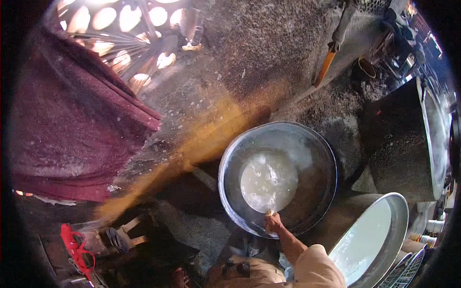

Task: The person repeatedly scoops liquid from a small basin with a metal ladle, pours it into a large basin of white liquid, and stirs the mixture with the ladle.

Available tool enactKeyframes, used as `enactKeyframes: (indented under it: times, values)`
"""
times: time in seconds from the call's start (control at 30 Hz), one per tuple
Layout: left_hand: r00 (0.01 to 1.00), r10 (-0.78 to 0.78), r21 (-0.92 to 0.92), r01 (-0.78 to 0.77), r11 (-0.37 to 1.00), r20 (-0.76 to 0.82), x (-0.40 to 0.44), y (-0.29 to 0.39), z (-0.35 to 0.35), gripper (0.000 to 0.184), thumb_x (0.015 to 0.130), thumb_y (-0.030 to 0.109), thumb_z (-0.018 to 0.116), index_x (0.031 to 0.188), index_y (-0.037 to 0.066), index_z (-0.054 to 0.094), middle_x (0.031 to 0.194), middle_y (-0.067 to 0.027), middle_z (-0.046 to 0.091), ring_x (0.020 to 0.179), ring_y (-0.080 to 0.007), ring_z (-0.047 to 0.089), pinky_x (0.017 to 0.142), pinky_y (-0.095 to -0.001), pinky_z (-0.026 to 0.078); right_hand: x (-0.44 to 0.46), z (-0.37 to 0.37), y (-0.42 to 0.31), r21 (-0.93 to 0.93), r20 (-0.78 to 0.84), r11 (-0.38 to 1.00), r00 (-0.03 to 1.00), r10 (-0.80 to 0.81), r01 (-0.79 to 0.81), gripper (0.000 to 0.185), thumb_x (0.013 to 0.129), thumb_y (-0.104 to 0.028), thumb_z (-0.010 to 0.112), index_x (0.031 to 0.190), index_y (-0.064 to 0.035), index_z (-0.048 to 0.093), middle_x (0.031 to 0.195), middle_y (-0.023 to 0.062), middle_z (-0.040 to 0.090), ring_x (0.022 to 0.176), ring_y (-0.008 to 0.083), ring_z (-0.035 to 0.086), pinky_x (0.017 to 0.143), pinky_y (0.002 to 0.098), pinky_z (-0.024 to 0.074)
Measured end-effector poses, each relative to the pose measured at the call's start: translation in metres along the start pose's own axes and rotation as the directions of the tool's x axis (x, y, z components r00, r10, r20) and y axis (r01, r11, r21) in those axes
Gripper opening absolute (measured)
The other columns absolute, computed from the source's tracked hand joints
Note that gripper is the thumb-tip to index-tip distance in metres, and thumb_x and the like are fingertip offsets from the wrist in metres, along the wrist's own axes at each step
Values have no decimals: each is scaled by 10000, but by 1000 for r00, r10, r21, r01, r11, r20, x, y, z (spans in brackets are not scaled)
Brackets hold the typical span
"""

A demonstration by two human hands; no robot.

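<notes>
A wide round metal basin [327,144] stands in front of my body, with whitish, cloudy liquid [269,180] at its bottom. My right hand [272,223] reaches over the basin's near side, below the liquid's edge. Its fingers are closed around something small and pale, too small to make out. To the right of my arm is a large metal pot [405,216] of milky white liquid [362,242]. My left hand is not in view.
A maroon cloth [77,125] hangs at the left. Below it are a red strap-like item [74,245] and a wooden piece [132,233]. A large dark vessel [398,144] is at the right; an orange-brown handle [325,68] leans at the upper right.
</notes>
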State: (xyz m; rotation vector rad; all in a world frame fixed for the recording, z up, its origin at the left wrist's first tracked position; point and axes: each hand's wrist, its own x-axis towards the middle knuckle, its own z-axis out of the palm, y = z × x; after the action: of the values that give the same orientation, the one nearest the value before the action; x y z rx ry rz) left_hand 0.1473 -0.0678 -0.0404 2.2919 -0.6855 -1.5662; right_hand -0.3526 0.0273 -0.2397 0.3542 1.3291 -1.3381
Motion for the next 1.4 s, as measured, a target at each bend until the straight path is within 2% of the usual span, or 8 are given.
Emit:
enactKeyframes:
  times: [0.2, 0.33, 0.4, 0.57, 0.63, 0.8, 1.13, 1.4]
  values:
    - [976, 156, -25, -154, 988, 149, 52, -44, -3, 335, 873, 240, 545, 1180, 115, 495, 972, -88, 602, 771, -228, 603, 579, -352, 492, -34, -35, -10, 253, 282, 950, 953, 109, -184, 97, 792, -60, 632, 772, -52, 538, 582, 25, 511, 466, 164, 515, 397, 304, 388]
    - [984, 70, -3, -71, 997, 167, -9, -4, 58, 370, 836, 239, 577, 1174, 114, 497, 972, -65, 609, 751, -216, 599, 562, -326, 463, -164, -29, -90, -67, 118, 994, 990, -76, 84, 124, 811, -59, 626, 782, -61, 506, 609, 40, 517, 484, 165, 510, 421, 317, 405]
    - [995, -20, 43, 15, 999, 100, -24, 4, 86, 268, 816, 220, 602, 1065, 122, 594, 867, -68, 631, 668, -175, 597, 485, -315, 439, -210, -58, -108, 44, 154, 999, 988, 19, -26, 131, 797, -45, 635, 797, -60, 504, 618, 47, 516, 491, 164, 506, 433, 324, 412]
    - [980, -74, 138, 48, 989, 187, 16, -32, 122, 303, 837, 231, 564, 1123, 132, 563, 873, -96, 626, 664, -183, 582, 528, -340, 451, -342, -128, -148, -320, -37, 947, 999, 28, -38, 135, 789, -49, 649, 827, -7, 526, 627, 38, 537, 478, 127, 527, 426, 283, 445]
    - [963, -137, 226, 83, 970, 233, 23, -46, 133, 331, 843, 242, 552, 1156, 135, 542, 907, -106, 623, 695, -194, 588, 591, -363, 468, -373, -181, -133, -264, -66, 964, 997, 27, -43, 132, 789, -28, 637, 839, 0, 519, 648, 49, 543, 487, 130, 541, 415, 282, 461]
    - [918, 78, 267, -194, 944, 388, 18, -75, 154, 355, 861, 325, 534, 1175, 159, 520, 942, -66, 640, 743, -222, 597, 659, -418, 447, -451, -277, -93, -233, -222, 967, 974, 52, -105, 162, 774, -23, 650, 859, 13, 517, 657, 61, 542, 482, 139, 541, 408, 299, 466]
    - [874, 72, 425, -304, 853, 480, -69, -74, 174, 387, 848, 251, 526, 1219, 144, 494, 984, -73, 594, 760, -219, 601, 636, -387, 449, -491, -380, 47, 9, -389, 998, 919, 59, -60, 82, 764, -11, 625, 751, 19, 551, 600, 73, 543, 496, 162, 551, 416, 309, 471]
    - [868, 160, 513, -416, 751, 470, -141, -49, 197, 350, 849, 261, 537, 1184, 158, 520, 946, -53, 612, 724, -177, 601, 585, -338, 453, -424, -406, 156, 422, -438, 864, 896, -72, 276, 121, 717, 5, 628, 734, -17, 510, 604, 84, 526, 466, 183, 533, 407, 331, 462]
